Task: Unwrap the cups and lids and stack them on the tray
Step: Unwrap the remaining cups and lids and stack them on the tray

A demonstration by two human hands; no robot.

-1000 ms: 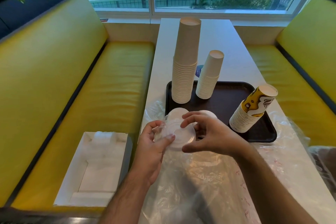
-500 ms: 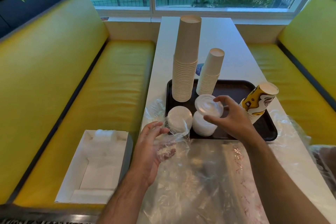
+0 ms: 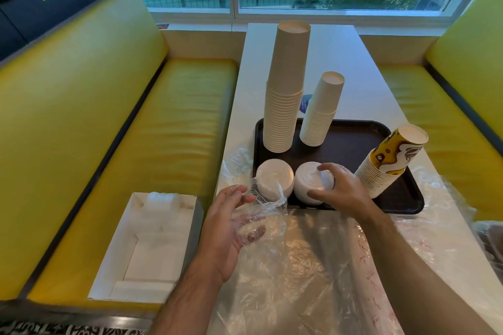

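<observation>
At the tray's (image 3: 408, 200) near edge, the right hand (image 3: 343, 190) cups the lid stack (image 3: 310, 185) to steady it, while the left hand (image 3: 231, 223) pinches clear wrap (image 3: 272, 198) aside.

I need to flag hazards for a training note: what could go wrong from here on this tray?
1. The printed cup stack leans at the tray's right edge; the right hand, gripping the lid stack beside it, might knock it over.
2. The plastic wrap in the left hand reaches the other lid stack and may drag it.
</observation>
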